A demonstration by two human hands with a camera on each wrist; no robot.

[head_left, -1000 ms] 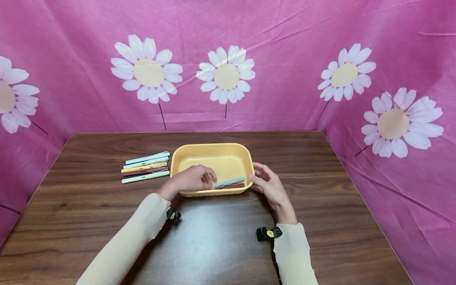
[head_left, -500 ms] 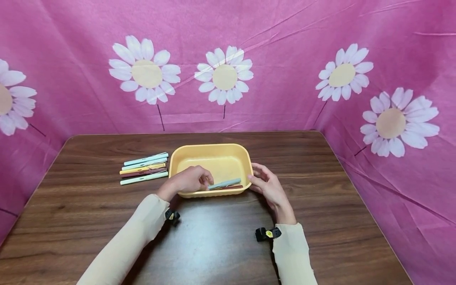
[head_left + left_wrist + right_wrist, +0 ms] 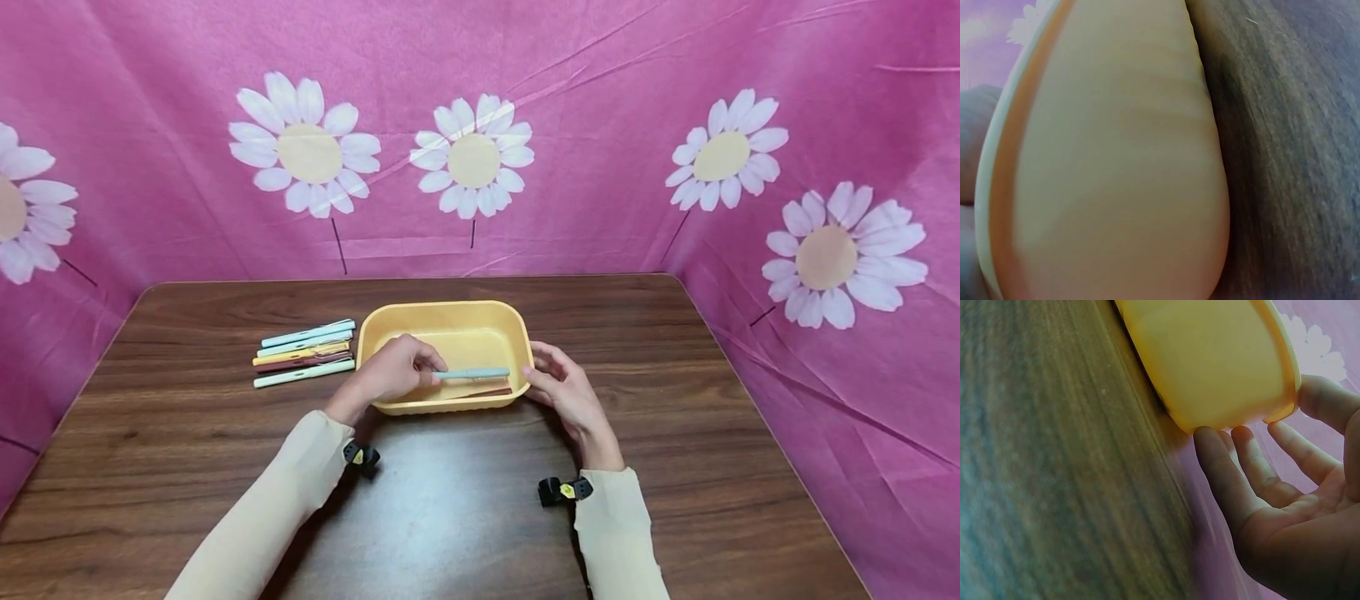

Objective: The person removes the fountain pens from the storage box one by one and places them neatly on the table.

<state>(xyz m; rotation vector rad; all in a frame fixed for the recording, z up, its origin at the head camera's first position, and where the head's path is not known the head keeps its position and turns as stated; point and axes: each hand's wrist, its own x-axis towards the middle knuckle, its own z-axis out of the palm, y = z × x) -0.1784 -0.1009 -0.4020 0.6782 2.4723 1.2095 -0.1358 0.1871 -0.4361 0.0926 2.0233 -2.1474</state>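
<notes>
My left hand point(image 3: 397, 367) is inside a yellow plastic tub point(image 3: 442, 305), pinching one end of a light blue pen point(image 3: 480, 373). That pen lies level above the tub's floor, its other end toward the right wall. Below it in the tub is a dark red pen point(image 3: 491, 392). With my right hand point(image 3: 567, 390) I hold the tub's right end. The right wrist view shows that thumb at the rim and the fingertips point(image 3: 1207, 440) against the outer wall. In the left wrist view the tub's side point(image 3: 1122, 150) hides most of the left hand.
Left of the tub, several capped pens lie side by side: light blue pens point(image 3: 308, 333), a yellow pen point(image 3: 300, 353), a dark red pen point(image 3: 296, 365) and a pale green pen point(image 3: 303, 373). The brown wooden table point(image 3: 675, 433) meets a pink flowered cloth point(image 3: 570, 192) behind.
My left hand has lifted the light blue pen away from the dark red one, up and toward the tub's middle. My right hand has stayed at the tub's right end.
</notes>
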